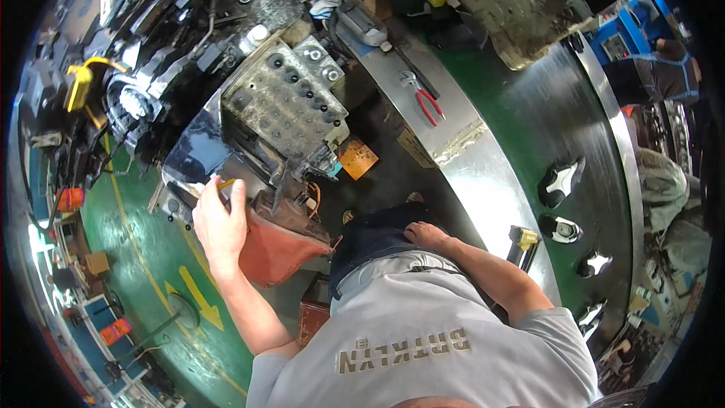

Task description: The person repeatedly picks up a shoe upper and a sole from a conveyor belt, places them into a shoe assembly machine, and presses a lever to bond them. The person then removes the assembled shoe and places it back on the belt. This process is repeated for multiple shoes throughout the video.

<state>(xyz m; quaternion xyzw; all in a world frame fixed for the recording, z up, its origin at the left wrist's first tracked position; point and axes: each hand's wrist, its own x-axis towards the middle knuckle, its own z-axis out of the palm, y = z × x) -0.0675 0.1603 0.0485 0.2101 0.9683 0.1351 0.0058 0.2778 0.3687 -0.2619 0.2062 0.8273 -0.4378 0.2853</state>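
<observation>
My left hand reaches to the near left corner of the machine, its fingers bent and its thumb up. A small yellow-brown piece shows between thumb and fingers; its kind is unclear. Beyond the fingertips lies a shiny dark sheet-like surface. To the right of it, the machine carries a worn metal block with a row of black knobs. An orange-red cloth or bag hangs beside my left wrist. My right hand lies against my dark trousers, fingers loosely bent, with nothing visible in it.
Red-handled pliers lie on a metal bench at the right. A yellow-and-black tool stands at its edge. Several black-and-white parts sit on a conveyor. Another person is at the far right.
</observation>
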